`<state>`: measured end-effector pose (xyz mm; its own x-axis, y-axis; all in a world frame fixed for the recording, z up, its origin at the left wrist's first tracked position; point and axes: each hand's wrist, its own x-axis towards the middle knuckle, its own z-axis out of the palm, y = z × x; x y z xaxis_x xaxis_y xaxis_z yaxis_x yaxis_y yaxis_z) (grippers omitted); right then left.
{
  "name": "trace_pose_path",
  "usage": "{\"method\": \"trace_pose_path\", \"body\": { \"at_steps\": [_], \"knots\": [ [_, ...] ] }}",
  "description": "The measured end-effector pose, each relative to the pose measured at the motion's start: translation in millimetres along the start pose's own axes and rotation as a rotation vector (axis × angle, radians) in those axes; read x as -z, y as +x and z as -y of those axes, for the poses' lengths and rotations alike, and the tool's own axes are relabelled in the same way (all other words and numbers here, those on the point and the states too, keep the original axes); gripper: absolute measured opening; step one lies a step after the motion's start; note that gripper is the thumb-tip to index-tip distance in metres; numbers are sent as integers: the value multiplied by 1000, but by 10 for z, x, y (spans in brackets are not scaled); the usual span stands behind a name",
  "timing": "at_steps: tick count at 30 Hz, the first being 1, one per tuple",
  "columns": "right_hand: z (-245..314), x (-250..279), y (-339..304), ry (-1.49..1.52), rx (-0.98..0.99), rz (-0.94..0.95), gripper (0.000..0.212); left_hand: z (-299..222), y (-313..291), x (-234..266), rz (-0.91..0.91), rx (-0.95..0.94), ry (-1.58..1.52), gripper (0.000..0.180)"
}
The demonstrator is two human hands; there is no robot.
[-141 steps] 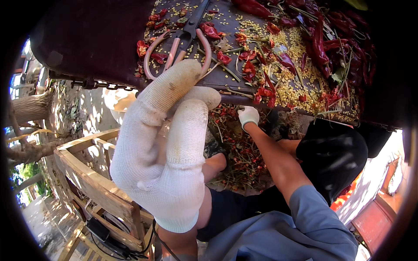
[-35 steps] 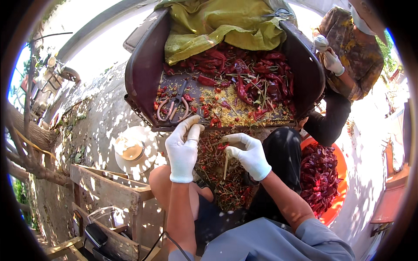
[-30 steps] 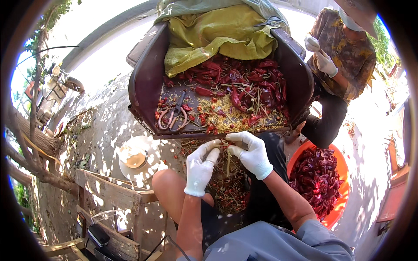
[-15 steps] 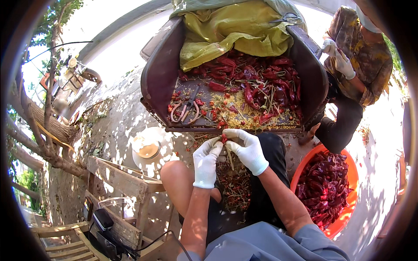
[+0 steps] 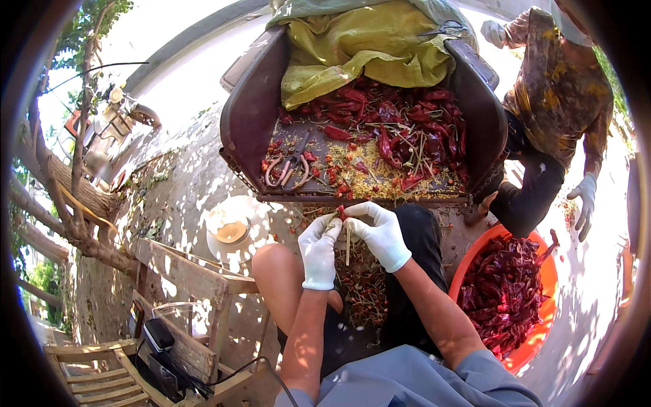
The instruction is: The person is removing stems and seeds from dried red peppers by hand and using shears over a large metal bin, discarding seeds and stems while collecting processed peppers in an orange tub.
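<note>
My left hand [image 5: 319, 249], in a white glove, is closed with its fingertips pinched at a small red chili pepper top [image 5: 341, 212]. My right hand [image 5: 380, 234], gloved alike, pinches the same piece from the other side. A pale stem [image 5: 348, 245] hangs down between the hands. Both hands are just in front of the near edge of a dark metal bed [image 5: 230, 129]. Long dried red chili peppers [image 5: 390, 146] are heaped inside it, with yellow seeds [image 5: 369, 180] and red scraps strewn on its floor. Below my hands lies a pile of stems and scraps [image 5: 363, 288].
Pink-handled shears [image 5: 288, 166] lie in the bed; scissors [image 5: 444, 29] rest on a yellow-green sack [image 5: 359, 51]. An orange tub [image 5: 463, 264] of chilies stands at right, beside a seated co-worker [image 5: 559, 102]. A wooden bench [image 5: 183, 285] and white stool [image 5: 237, 251] are at left.
My hands have shifted slightly left, still pinching the piece. The co-worker's hands have parted, one lifting away and one dropping beside the tub, where a chili now shows at the right rim.
</note>
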<state>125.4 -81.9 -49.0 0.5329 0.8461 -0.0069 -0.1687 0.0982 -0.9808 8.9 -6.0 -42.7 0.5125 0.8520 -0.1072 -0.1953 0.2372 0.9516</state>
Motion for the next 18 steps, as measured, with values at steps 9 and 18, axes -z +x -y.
{"method": "trace_pose_path", "body": {
  "at_steps": [9,18],
  "knots": [
    [98,17,-35,35,-78,74,26,56,0,201,84,-216,338,17],
    [76,71,-82,19,-89,58,28,9,-15,169,79,-576,694,14]
  ]
}}
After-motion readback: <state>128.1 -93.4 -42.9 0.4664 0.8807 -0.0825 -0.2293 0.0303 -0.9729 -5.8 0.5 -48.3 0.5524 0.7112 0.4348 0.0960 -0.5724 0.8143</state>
